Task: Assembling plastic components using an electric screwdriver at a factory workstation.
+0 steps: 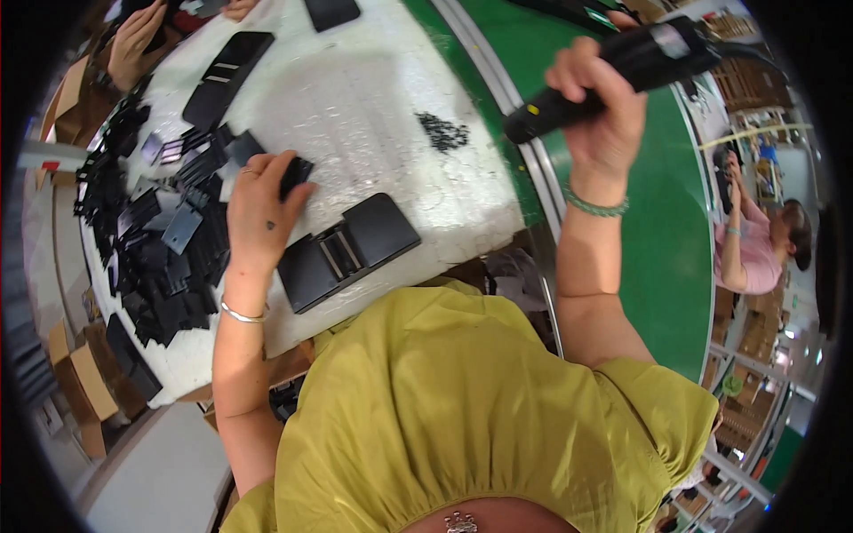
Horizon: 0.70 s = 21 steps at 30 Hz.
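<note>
The left grip was nearly closed, thumb and fingers seemingly pinching a small black piece above the white table. The right grip was wrapped around a corded black power tool. The work looked unfinished: the small piece was apart from the black block with its two metal strips, the tool stood well away from both, and many pieces lay in the dark pile; what was finished could not be told. The left arm reached forward, knuckles up; the right arm was raised over the green surface, its tool pointing left.
</note>
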Each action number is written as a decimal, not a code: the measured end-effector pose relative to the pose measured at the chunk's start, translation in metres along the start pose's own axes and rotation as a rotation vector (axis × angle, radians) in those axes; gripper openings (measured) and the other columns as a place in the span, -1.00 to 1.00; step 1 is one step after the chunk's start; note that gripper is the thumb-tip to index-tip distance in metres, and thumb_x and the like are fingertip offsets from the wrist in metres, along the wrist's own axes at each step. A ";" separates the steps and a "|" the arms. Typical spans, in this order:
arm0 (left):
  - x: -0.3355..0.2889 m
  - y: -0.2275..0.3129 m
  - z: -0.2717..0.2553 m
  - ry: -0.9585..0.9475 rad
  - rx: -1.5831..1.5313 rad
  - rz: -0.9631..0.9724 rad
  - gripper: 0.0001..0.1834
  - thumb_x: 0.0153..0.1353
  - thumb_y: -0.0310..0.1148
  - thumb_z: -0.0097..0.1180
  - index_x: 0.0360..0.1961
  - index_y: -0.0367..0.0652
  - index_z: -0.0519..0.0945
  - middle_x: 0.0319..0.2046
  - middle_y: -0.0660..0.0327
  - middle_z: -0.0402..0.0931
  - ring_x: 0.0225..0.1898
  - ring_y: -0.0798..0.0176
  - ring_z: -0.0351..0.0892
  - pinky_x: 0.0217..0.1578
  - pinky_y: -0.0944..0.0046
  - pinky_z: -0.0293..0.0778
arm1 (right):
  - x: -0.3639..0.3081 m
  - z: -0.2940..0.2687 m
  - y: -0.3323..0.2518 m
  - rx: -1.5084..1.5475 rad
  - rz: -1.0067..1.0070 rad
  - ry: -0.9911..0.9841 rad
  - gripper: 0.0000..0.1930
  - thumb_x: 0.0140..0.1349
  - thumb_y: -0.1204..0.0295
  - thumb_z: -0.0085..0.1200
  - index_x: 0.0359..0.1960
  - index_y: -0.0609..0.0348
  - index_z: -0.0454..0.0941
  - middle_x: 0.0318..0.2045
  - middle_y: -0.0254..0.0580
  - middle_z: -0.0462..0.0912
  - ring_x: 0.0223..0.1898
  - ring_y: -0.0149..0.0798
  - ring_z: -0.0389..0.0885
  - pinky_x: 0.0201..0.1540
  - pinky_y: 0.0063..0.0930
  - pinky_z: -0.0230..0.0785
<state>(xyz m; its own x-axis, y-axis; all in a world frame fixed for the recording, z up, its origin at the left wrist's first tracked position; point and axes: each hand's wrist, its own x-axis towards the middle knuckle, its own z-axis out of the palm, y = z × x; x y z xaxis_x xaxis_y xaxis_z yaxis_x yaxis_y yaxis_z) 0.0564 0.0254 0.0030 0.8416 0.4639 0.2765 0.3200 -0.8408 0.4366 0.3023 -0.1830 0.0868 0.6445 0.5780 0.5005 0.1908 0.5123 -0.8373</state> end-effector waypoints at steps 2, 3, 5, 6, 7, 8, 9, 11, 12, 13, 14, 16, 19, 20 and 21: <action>0.005 -0.001 0.000 -0.047 -0.005 -0.037 -0.61 0.00 -0.40 0.25 -0.08 -0.19 0.54 -0.30 0.04 0.50 -0.28 -0.04 0.50 -0.25 0.17 0.43 | 0.003 0.018 -0.006 -0.065 0.097 0.235 -0.55 -0.03 0.51 0.13 -0.08 0.22 0.24 -0.57 -0.21 0.39 -0.57 -0.34 0.40 -0.44 -0.51 0.29; 0.007 0.001 -0.001 -0.038 -0.076 -0.064 -0.62 0.03 -0.44 0.22 -0.07 -0.19 0.54 -0.34 0.06 0.50 -0.30 0.04 0.51 -0.27 0.22 0.43 | 0.004 0.020 -0.004 -0.090 0.076 0.263 -0.61 -0.03 0.52 0.12 -0.14 0.24 0.28 -0.58 -0.23 0.38 -0.59 -0.34 0.38 -0.49 -0.51 0.27; 0.008 0.006 -0.003 -0.035 -0.149 -0.085 -0.63 0.05 -0.48 0.19 -0.05 -0.19 0.53 -0.38 0.08 0.49 -0.33 0.12 0.53 -0.29 0.26 0.44 | 0.000 0.015 0.006 -0.051 0.029 0.303 -0.64 -0.04 0.54 0.08 -0.17 0.27 0.28 -0.59 -0.24 0.37 -0.63 -0.35 0.36 -0.52 -0.52 0.26; 0.007 0.008 -0.005 -0.033 -0.327 -0.167 -0.64 0.09 -0.52 0.15 -0.03 -0.20 0.53 -0.43 0.15 0.48 -0.36 0.26 0.50 -0.31 0.33 0.42 | -0.002 0.014 0.010 -0.014 0.014 0.300 -0.65 -0.04 0.55 0.07 -0.18 0.28 0.28 -0.59 -0.24 0.37 -0.64 -0.36 0.36 -0.53 -0.53 0.26; 0.006 0.009 -0.006 -0.032 -0.504 -0.252 -0.65 0.12 -0.55 0.11 -0.02 -0.21 0.52 -0.47 0.22 0.46 -0.39 0.39 0.47 -0.34 0.40 0.41 | -0.003 0.012 0.015 -0.018 0.013 0.306 -0.65 -0.04 0.55 0.07 -0.18 0.28 0.28 -0.59 -0.24 0.37 -0.64 -0.36 0.36 -0.53 -0.53 0.26; 0.004 0.010 -0.006 -0.037 -0.504 -0.249 -0.65 0.12 -0.55 0.11 -0.02 -0.21 0.52 -0.47 0.22 0.46 -0.39 0.39 0.47 -0.34 0.40 0.41 | -0.004 0.011 0.020 -0.001 0.012 0.299 -0.65 -0.03 0.56 0.07 -0.18 0.29 0.28 -0.60 -0.25 0.36 -0.65 -0.36 0.35 -0.53 -0.54 0.26; 0.001 0.010 -0.007 -0.050 -0.649 -0.245 -0.65 0.14 -0.57 0.10 -0.01 -0.22 0.51 -0.50 0.30 0.43 -0.42 0.47 0.42 -0.36 0.46 0.39 | -0.004 0.010 0.023 0.017 0.013 0.290 -0.66 -0.03 0.57 0.06 -0.19 0.30 0.28 -0.60 -0.25 0.35 -0.66 -0.37 0.34 -0.54 -0.54 0.26; -0.007 0.011 -0.010 -0.086 -0.798 -0.229 -0.69 0.17 -0.58 0.08 -0.03 -0.23 0.51 -0.53 0.42 0.39 -0.49 0.57 0.35 -0.43 0.55 0.35 | -0.004 0.010 0.027 0.016 0.026 0.298 -0.67 -0.03 0.57 0.05 -0.19 0.31 0.28 -0.61 -0.26 0.35 -0.66 -0.37 0.34 -0.54 -0.55 0.26; -0.013 0.014 -0.013 -0.086 -0.793 -0.240 -0.69 0.17 -0.58 0.08 -0.03 -0.23 0.51 -0.53 0.42 0.39 -0.49 0.57 0.35 -0.43 0.55 0.35 | -0.003 0.011 0.030 0.016 0.038 0.302 -0.67 -0.03 0.58 0.05 -0.20 0.32 0.28 -0.61 -0.27 0.34 -0.66 -0.38 0.34 -0.55 -0.55 0.26; -0.020 0.020 -0.015 -0.080 -0.902 -0.322 -0.70 0.16 -0.58 0.09 -0.05 -0.23 0.51 -0.53 0.42 0.39 -0.49 0.58 0.35 -0.43 0.55 0.35 | -0.002 0.013 0.032 0.012 0.040 0.300 -0.68 -0.03 0.58 0.04 -0.20 0.32 0.28 -0.61 -0.27 0.33 -0.66 -0.38 0.34 -0.55 -0.55 0.27; -0.026 0.026 -0.018 -0.071 -1.008 -0.410 -0.72 0.16 -0.58 0.09 -0.07 -0.23 0.52 -0.54 0.42 0.39 -0.49 0.58 0.35 -0.43 0.56 0.35 | -0.001 0.014 0.031 0.011 0.046 0.298 -0.68 -0.04 0.58 0.04 -0.20 0.32 0.28 -0.61 -0.28 0.33 -0.66 -0.38 0.34 -0.55 -0.54 0.27; -0.041 0.028 -0.025 -0.073 -0.941 -0.507 -0.75 0.15 -0.58 0.11 -0.11 -0.23 0.52 -0.55 0.43 0.39 -0.48 0.60 0.36 -0.42 0.55 0.37 | 0.000 0.021 0.033 -0.032 0.040 0.278 -0.69 -0.02 0.56 0.02 -0.21 0.32 0.28 -0.61 -0.28 0.34 -0.66 -0.38 0.33 -0.54 -0.53 0.27; -0.050 0.032 -0.027 -0.065 -1.009 -0.491 -0.73 0.12 -0.60 0.12 -0.11 -0.24 0.52 -0.55 0.43 0.41 -0.48 0.60 0.37 -0.43 0.53 0.41 | -0.002 0.027 0.017 -0.064 0.002 0.338 -0.71 0.01 0.56 0.01 -0.19 0.30 0.31 -0.62 -0.28 0.34 -0.64 -0.38 0.33 -0.50 -0.50 0.28; -0.053 0.032 -0.026 -0.094 -1.039 -0.496 -0.74 0.13 -0.60 0.12 -0.11 -0.24 0.52 -0.54 0.43 0.44 -0.49 0.60 0.38 -0.43 0.53 0.42 | -0.002 0.028 0.014 -0.072 -0.002 0.371 -0.70 0.01 0.58 0.02 -0.18 0.29 0.31 -0.62 -0.29 0.33 -0.63 -0.39 0.33 -0.49 -0.50 0.28; -0.056 0.034 -0.023 -0.097 -1.043 -0.520 -0.75 0.12 -0.59 0.13 -0.13 -0.25 0.53 -0.55 0.41 0.44 -0.50 0.59 0.37 -0.44 0.53 0.41 | -0.002 0.010 0.023 -0.019 -0.020 0.273 -0.69 0.02 0.57 -0.01 -0.15 0.24 0.33 -0.61 -0.30 0.31 -0.59 -0.38 0.28 -0.41 -0.44 0.24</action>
<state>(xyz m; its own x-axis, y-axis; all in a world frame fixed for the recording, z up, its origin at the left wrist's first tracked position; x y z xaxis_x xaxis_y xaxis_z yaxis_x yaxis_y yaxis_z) 0.0105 -0.0227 0.0221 0.7585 0.6236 -0.1891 0.1614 0.1013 0.9817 0.2978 -0.1664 0.0689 0.8159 0.3741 0.4410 0.2173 0.5084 -0.8333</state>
